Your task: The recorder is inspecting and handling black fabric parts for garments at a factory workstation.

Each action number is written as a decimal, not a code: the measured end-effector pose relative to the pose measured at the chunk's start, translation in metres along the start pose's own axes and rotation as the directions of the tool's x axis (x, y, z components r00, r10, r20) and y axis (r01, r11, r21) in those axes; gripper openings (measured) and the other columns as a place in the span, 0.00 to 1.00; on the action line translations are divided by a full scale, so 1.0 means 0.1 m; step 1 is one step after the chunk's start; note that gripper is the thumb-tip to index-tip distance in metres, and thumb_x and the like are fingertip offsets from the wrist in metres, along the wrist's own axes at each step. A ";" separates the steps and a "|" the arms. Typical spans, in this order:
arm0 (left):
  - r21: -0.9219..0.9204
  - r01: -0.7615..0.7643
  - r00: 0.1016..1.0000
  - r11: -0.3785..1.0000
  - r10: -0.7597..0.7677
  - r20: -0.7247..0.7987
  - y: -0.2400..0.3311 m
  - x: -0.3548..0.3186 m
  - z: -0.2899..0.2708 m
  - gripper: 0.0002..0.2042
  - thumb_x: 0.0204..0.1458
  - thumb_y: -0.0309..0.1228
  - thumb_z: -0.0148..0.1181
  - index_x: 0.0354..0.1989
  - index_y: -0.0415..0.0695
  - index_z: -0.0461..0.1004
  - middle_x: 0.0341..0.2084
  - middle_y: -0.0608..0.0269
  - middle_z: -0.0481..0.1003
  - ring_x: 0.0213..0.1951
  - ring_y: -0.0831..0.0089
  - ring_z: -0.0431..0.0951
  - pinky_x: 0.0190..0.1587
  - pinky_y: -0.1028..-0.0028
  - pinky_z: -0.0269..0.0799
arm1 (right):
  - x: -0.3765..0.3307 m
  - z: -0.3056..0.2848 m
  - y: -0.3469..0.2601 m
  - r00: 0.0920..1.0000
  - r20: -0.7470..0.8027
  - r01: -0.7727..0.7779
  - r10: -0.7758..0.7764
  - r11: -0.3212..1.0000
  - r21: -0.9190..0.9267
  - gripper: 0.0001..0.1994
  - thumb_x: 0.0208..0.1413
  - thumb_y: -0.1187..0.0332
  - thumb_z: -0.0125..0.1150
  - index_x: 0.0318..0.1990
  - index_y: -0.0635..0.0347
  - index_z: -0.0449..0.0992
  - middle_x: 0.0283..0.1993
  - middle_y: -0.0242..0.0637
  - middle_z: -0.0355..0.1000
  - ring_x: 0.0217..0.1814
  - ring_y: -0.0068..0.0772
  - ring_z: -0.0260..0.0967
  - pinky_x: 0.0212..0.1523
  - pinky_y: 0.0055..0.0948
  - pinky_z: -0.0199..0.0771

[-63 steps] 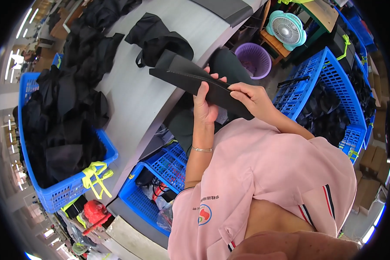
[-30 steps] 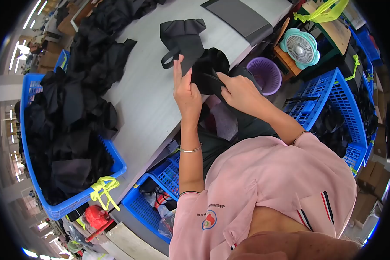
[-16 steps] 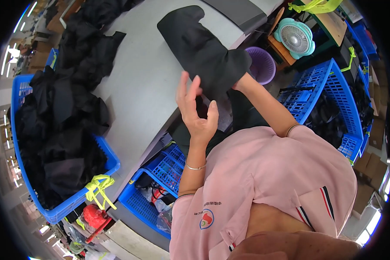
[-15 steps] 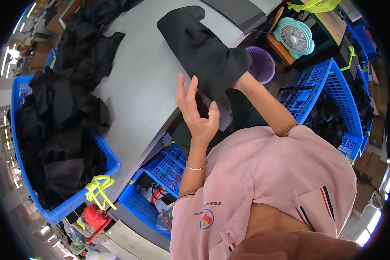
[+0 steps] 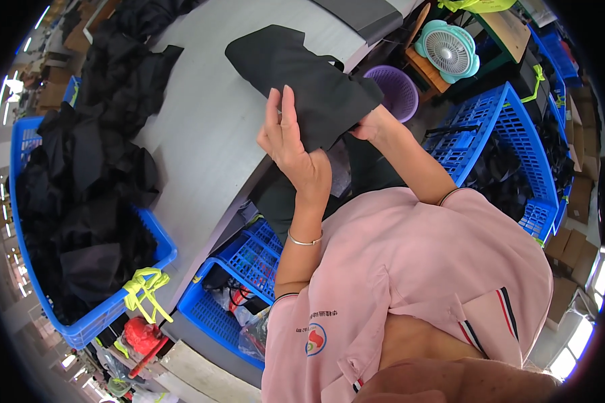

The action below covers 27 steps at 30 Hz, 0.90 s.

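Observation:
A black cloth piece (image 5: 302, 77) is held up over the near edge of the grey table (image 5: 202, 87), its far end hanging above the tabletop. My right hand (image 5: 370, 124) grips its near right end; the fingertips are partly hidden by the cloth. At the cloth's near left edge is my left hand (image 5: 292, 144). Two of its fingers stretch upward along the cloth, while the thumb is bent in and pinches the lower corner.
On the left, a blue basket (image 5: 161, 245) overflows with black cloth pieces (image 5: 91, 181). A blue crate (image 5: 215, 332) with bagged items sits below the table. To the right are a purple bin (image 5: 393, 91), a teal fan (image 5: 447, 50) and more blue baskets (image 5: 480, 144).
My left hand has moved up and left to the cloth, its thumb bending in onto the corner. The cloth's far end has shifted left and down, and my right hand has moved slightly left.

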<state>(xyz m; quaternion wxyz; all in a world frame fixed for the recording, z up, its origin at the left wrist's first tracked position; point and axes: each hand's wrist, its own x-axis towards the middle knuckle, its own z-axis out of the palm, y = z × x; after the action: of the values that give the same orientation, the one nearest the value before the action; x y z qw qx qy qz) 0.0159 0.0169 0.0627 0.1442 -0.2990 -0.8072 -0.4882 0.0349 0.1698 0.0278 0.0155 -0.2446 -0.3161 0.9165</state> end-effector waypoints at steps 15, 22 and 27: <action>-0.323 -0.029 0.996 0.946 0.056 0.075 -0.12 0.06 0.11 0.39 0.48 0.10 0.49 0.72 0.40 0.49 0.73 0.45 0.45 0.74 0.47 0.45 0.73 0.54 0.43 | -0.25 0.37 0.18 0.981 -0.173 -0.036 0.088 0.958 0.284 0.08 0.62 0.60 0.57 0.44 0.51 0.76 0.35 0.27 0.74 0.28 0.22 0.68 0.19 0.22 0.60; -0.372 0.016 0.983 0.928 0.054 0.177 -0.15 0.00 0.13 0.41 0.48 0.10 0.52 0.73 0.41 0.45 0.74 0.45 0.43 0.74 0.47 0.43 0.73 0.55 0.42 | -0.31 0.31 0.24 0.985 -0.166 0.024 0.040 0.931 0.364 0.08 0.61 0.61 0.58 0.43 0.50 0.75 0.35 0.29 0.74 0.26 0.24 0.67 0.19 0.22 0.60; -0.381 -0.016 0.988 0.924 0.073 0.134 -0.15 -0.05 0.18 0.47 0.45 0.09 0.47 0.75 0.43 0.34 0.75 0.49 0.39 0.74 0.53 0.46 0.71 0.63 0.47 | -0.28 0.28 0.24 0.985 -0.146 -0.021 0.089 0.911 0.411 0.09 0.61 0.61 0.58 0.44 0.50 0.75 0.37 0.29 0.74 0.28 0.25 0.68 0.20 0.22 0.60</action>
<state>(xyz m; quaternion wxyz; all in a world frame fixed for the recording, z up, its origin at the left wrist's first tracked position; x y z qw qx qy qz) 0.0114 0.0261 0.0405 0.0353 -0.3743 -0.6991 -0.6082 0.0499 0.1294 0.0446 0.0658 -0.3183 -0.1085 0.9395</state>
